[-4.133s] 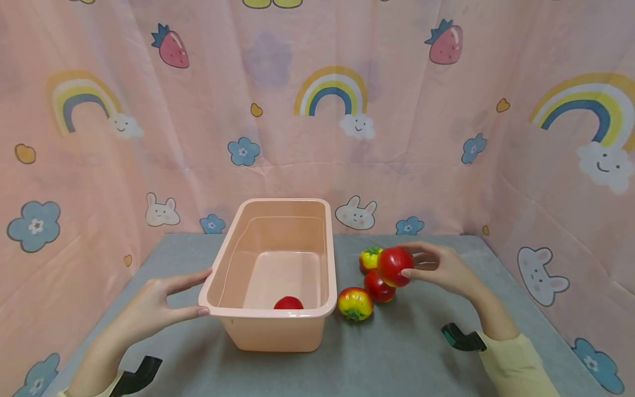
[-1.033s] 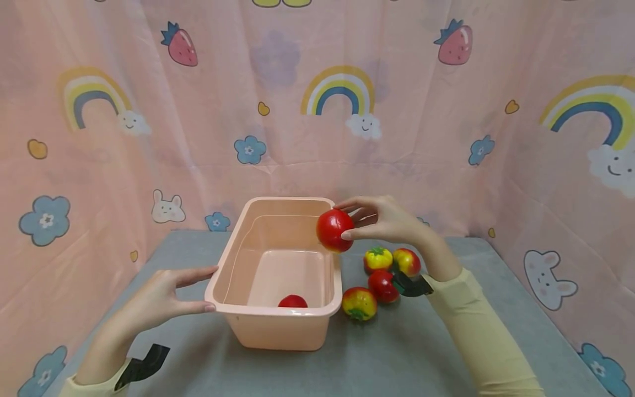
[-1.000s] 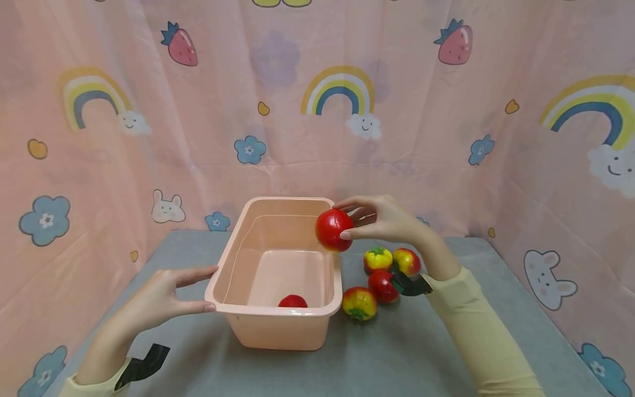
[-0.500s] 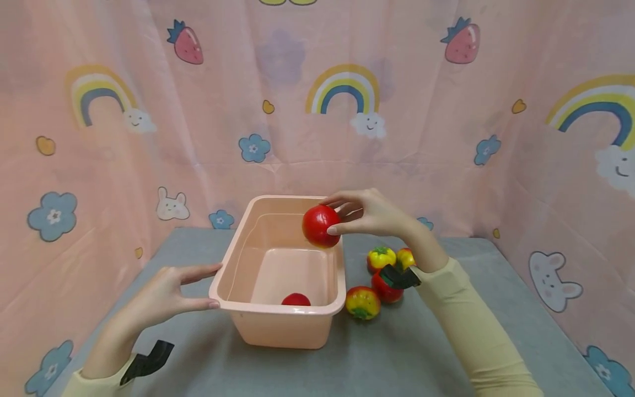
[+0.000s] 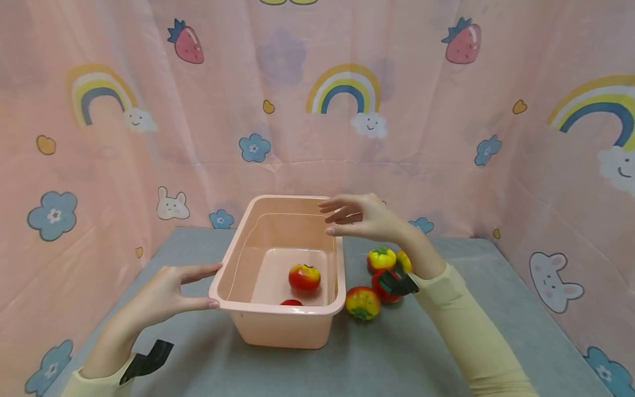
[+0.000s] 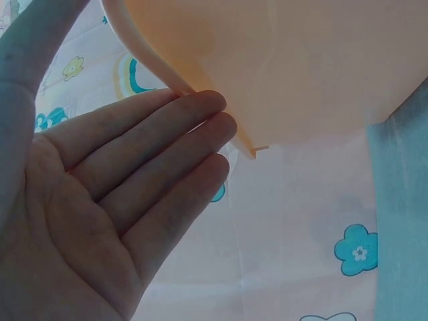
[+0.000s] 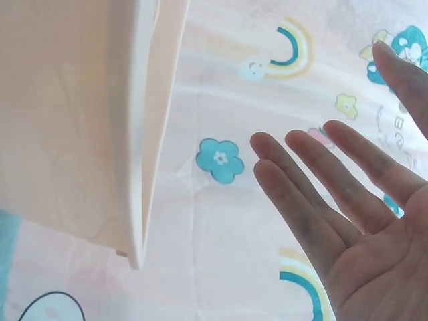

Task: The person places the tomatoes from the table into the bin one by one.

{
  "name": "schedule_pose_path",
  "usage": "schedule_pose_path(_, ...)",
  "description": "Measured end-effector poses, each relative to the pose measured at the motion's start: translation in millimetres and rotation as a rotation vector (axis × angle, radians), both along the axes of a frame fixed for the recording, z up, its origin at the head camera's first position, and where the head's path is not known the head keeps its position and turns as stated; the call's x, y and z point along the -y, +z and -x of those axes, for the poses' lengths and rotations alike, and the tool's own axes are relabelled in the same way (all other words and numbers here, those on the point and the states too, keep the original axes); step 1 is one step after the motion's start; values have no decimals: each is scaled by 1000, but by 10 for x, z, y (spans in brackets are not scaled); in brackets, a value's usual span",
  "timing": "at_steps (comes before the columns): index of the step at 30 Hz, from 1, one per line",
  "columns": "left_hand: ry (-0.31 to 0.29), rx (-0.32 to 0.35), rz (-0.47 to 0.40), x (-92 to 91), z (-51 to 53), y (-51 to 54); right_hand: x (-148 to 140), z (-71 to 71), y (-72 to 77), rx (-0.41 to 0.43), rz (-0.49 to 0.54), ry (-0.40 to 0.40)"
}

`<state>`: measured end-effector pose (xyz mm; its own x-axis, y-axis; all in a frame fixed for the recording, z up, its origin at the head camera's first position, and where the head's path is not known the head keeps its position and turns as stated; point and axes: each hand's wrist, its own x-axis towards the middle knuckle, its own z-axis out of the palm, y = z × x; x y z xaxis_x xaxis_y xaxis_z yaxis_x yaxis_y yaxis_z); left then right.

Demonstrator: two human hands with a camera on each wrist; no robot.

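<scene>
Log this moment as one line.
left hand: touches tub rim; right hand: empty; in tub: two fruits visible; on table: four fruits

The peach tub (image 5: 280, 330) has red-and-yellow fruit (image 5: 305, 278) inside, yellow-red-green pieces (image 5: 363, 302) to its right, grey tabletop (image 5: 397, 358) beneath, rainbow-printed pink curtain (image 5: 213, 116) behind.

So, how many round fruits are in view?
6: one fruit in the tub, another inside behind its near rim, four right of it on the table; more may be hidden.

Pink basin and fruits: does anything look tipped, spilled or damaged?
No spill or damage shows. The basin stands upright, but the closest fruit outside lies tipped: its green stem faces the head camera, not upward.
</scene>
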<state>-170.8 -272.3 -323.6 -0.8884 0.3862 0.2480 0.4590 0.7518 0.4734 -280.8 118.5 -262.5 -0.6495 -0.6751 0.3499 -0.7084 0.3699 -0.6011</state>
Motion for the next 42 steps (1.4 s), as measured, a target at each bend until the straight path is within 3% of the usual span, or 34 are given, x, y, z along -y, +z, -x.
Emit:
schedule_pose_path(9,-2,15,-39,15,3,-18,-203,-68,-93,3,38,-20)
schedule_pose_path(16,7,-9,-25,39,-1,-26,-353,-133,-186,10,50,-83)
schedule_pose_path(30,26,-7,-5,44,0,-29,-669,-141,-405,54,75,-138)
schedule_pose_path(42,22,-26,10,25,6,-24,-902,-163,-619,137,34,-276)
